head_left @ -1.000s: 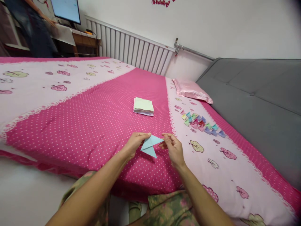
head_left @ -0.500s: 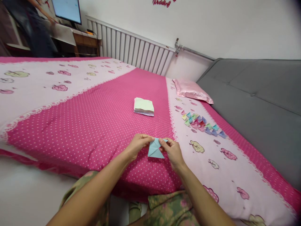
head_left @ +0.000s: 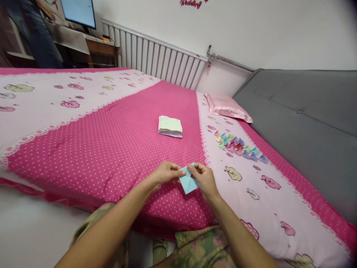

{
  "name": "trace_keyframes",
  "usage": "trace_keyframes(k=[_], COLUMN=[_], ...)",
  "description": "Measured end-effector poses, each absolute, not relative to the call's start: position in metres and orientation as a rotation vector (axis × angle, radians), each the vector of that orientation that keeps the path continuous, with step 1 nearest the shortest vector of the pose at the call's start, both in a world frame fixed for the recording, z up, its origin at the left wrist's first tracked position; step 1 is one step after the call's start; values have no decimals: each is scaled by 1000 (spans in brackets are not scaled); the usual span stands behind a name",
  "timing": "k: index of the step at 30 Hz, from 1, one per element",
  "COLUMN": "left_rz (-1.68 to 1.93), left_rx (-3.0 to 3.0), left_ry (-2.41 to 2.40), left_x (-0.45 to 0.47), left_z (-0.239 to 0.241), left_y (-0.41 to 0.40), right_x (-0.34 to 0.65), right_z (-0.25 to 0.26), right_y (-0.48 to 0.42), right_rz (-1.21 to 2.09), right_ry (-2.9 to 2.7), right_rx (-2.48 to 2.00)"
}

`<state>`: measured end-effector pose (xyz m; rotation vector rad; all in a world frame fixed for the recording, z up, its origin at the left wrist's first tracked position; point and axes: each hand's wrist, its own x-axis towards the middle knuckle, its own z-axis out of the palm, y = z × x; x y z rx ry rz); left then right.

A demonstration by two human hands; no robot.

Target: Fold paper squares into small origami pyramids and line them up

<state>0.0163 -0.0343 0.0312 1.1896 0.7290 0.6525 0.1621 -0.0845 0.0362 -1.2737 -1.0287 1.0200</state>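
A small light blue folded paper (head_left: 188, 182) is pinched between both hands just above the pink dotted bed cover (head_left: 111, 149). My left hand (head_left: 165, 174) grips its left edge with thumb and fingers. My right hand (head_left: 203, 178) grips its upper right edge. The paper is folded into a small diamond-like shape, partly hidden by my right fingers.
A stack of pale square papers (head_left: 170, 126) lies on the bed beyond my hands. Several small colourful folded paper pieces (head_left: 240, 147) sit in a cluster to the right. A pink pillow (head_left: 227, 107), grey sofa (head_left: 306, 123), radiator (head_left: 156, 59) and a person (head_left: 33, 33) far left.
The blue paper went from an open winged shape to a smaller, flatter fold. My hands came closer together. The person at the back left shifted.
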Motion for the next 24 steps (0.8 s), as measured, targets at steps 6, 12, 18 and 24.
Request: trace_keyframes(k=[6, 12, 18, 24], left_rz=[864, 896, 866, 834], left_rx=[1034, 928, 963, 1056], left_ry=[800, 760, 740, 745], left_x=[17, 20, 20, 19], left_z=[28, 28, 27, 31], left_y=[-28, -28, -30, -31], right_x=[164, 161, 163, 164], right_z=[38, 35, 35, 37], right_y=[-84, -83, -81, -82], right_rz=[1045, 1055, 960, 891], right_ry=[-995, -1082, -1029, -1013], right_rx=[-1229, -1186, -1190, -1185])
